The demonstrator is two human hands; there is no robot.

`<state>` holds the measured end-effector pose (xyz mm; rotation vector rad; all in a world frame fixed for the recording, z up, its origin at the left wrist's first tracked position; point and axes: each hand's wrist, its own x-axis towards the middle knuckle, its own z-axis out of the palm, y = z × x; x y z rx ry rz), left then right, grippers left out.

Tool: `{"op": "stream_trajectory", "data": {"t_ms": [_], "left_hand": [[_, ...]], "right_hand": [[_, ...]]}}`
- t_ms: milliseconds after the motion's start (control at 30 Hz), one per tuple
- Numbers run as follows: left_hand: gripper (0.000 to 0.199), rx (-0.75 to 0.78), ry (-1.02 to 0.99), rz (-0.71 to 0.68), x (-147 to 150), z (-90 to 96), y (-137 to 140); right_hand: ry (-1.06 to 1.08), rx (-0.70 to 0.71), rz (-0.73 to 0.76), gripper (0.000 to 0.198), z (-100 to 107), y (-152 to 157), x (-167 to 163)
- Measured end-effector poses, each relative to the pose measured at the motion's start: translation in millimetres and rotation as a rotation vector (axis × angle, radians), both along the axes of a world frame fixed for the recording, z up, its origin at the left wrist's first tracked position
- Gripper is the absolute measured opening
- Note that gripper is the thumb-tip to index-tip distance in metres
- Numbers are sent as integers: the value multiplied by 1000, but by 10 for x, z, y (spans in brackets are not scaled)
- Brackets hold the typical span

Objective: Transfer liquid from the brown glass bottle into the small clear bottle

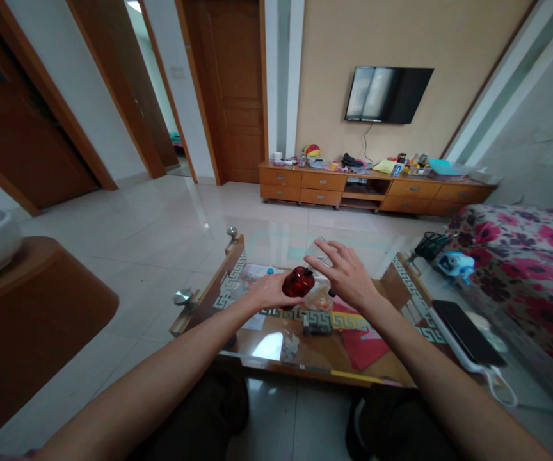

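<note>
My left hand [272,291] is wrapped round a small amber-brown bottle [298,282], tilted with its black neck [308,271] toward the upper right. Just right of it, my right hand [346,272] is raised, thumb and fingers pinched about a clear, see-through piece [319,251] whose kind I cannot make out. A small black round thing [331,292] shows beneath my right palm; whether the hand touches it I cannot tell. Below the hands, a clear bag with orange bits [319,299] and a dark box [317,323] are seen at the glass-topped table [276,365].
A blue cap [270,271] shows beyond my left hand. On the right are a red sheet [365,349], a black phone [468,333] with a white cable [502,387], and a blue-and-white item [456,264]. A low cabinet [324,186] stands under the television [389,95].
</note>
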<state>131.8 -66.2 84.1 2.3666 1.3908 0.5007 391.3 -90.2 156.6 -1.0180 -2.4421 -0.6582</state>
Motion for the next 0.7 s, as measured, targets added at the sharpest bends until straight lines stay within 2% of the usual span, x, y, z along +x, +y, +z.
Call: {"op": "stream_trajectory", "data": {"t_ms": [133, 333, 467, 700], "left_hand": [[90, 1, -4, 7, -2, -15, 1], [87, 6, -27, -8, -6, -8, -11], [93, 3, -17, 0, -8, -9, -11], [92, -3, -11, 7, -2, -27, 4]], "right_hand": [[5, 1, 3, 85, -6, 5, 1], [-15, -2, -14, 81, -11, 11, 4], [-20, -1, -6, 79, -16, 11, 9], [-9, 4, -2, 85, -27, 8, 10]]}}
